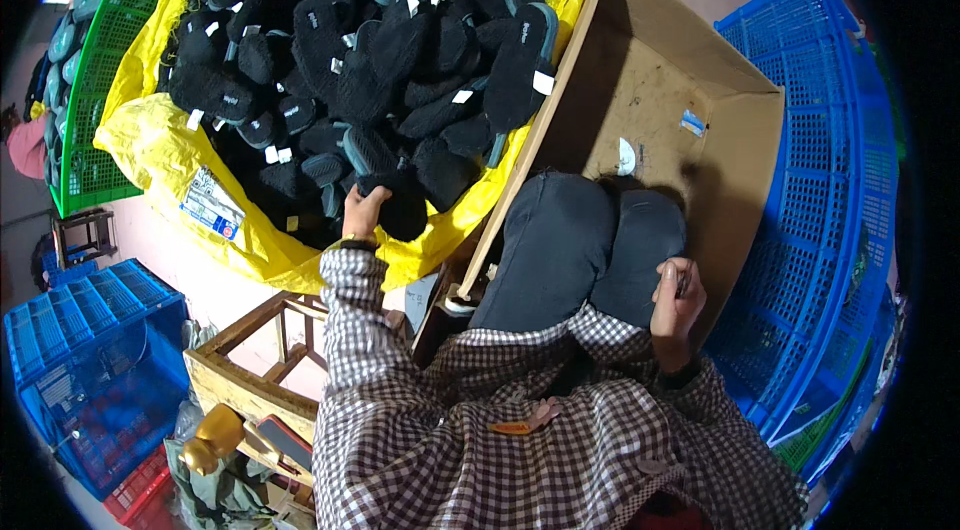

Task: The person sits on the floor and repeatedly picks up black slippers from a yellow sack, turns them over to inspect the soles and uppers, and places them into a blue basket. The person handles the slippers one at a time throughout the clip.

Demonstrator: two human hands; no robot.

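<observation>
Black fluffy slippers (320, 50) with grey soles and small white tags fill a large yellow woven sack (150, 145) at the upper left. At the sack's near side, my left hand (364, 212) is closed on a black slipper (378, 178) among the pile. My right hand (677, 300) is held above my right thigh, fingers curled into a grip. A small dark object shows at its fingers, too little of it to name. Both forearms are in checked sleeves.
A cardboard box (735, 145) stands open before my knees, with scraps inside. Blue plastic crates (800, 180) rise at the right; another blue crate (95, 330) stands at the left. A wooden stool (240, 380) with a phone (286, 443) and a golden bottle (213, 438) is near my left side.
</observation>
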